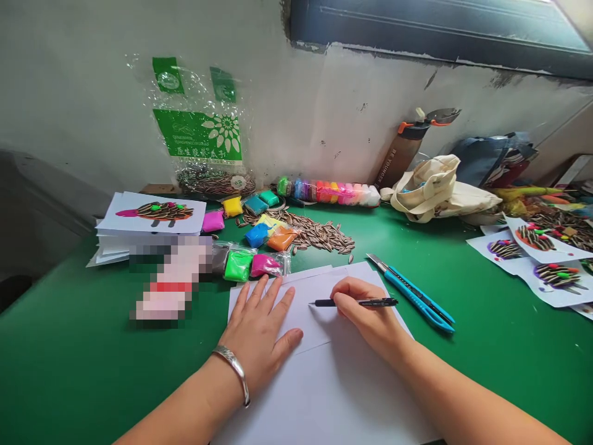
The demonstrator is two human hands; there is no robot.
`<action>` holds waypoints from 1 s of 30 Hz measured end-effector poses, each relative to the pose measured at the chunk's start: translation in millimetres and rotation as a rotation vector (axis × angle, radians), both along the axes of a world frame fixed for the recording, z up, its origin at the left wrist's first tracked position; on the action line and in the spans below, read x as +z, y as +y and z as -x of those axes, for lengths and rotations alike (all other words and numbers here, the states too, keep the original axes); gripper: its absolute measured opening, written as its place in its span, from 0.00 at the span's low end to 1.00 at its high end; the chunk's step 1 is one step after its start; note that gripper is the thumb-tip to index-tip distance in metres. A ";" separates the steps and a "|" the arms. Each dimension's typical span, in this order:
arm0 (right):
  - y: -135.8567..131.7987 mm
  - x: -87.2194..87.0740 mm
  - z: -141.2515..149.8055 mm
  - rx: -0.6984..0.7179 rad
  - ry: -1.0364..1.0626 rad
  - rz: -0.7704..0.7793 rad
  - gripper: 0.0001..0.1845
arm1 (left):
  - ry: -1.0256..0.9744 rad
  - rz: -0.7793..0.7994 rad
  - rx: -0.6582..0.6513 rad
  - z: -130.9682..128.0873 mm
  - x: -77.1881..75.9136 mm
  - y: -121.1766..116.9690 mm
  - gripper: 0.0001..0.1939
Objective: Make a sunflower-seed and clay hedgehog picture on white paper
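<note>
My left hand (pixel 259 327) lies flat with fingers spread on a sheet of white paper (pixel 319 383), and a silver bracelet (pixel 234 371) circles that wrist. Between the fingers of my right hand (pixel 370 309) is a black pen (pixel 327 303), held almost level, its tip just over the paper. Whether the tip touches the sheet I cannot tell. No drawn line shows on the white surface. Just right of the paper lies a blue utility knife (pixel 417 296) with its blade end towards the wall. Packets of green clay (pixel 238 264) and pink clay (pixel 265 266) sit beyond my left fingertips.
Sunflower seeds (pixel 319 232) are spread behind the clay packets. A seed bag (pixel 199 136) leans on the wall near a row of coloured clay (pixel 338 192). Paper stacks with seed pictures lie left (pixel 157 211) and right (pixel 556 278). A bottle (pixel 401 151) and cloth bag (pixel 430 185) stand behind.
</note>
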State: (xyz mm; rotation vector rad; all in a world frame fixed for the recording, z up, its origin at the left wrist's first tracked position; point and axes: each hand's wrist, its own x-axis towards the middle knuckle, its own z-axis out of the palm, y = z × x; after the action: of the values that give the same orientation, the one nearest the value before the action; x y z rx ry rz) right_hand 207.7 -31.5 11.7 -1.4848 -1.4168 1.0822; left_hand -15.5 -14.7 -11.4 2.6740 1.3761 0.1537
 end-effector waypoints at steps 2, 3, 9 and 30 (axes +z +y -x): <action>0.0 0.2 0.6 -0.001 -0.003 -0.011 0.08 | 0.003 0.001 0.000 0.0 -0.2 0.2 0.30; -0.1 -0.1 0.5 -0.001 0.000 -0.015 0.08 | 0.004 0.002 -0.001 0.1 -0.3 0.2 0.30; -1.6 -1.3 -0.3 0.041 0.001 -0.047 0.08 | -0.009 0.001 -0.005 0.4 -0.1 0.5 0.30; -0.4 -0.9 0.6 0.062 -0.029 -0.064 0.08 | -0.017 -0.004 -0.010 0.8 -1.8 0.7 0.30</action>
State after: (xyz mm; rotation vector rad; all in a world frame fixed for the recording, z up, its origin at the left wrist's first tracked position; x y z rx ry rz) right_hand 207.1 -32.0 10.8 -1.4248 -1.5124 1.0465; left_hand -16.3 -13.9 -13.2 2.6759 1.3589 0.1780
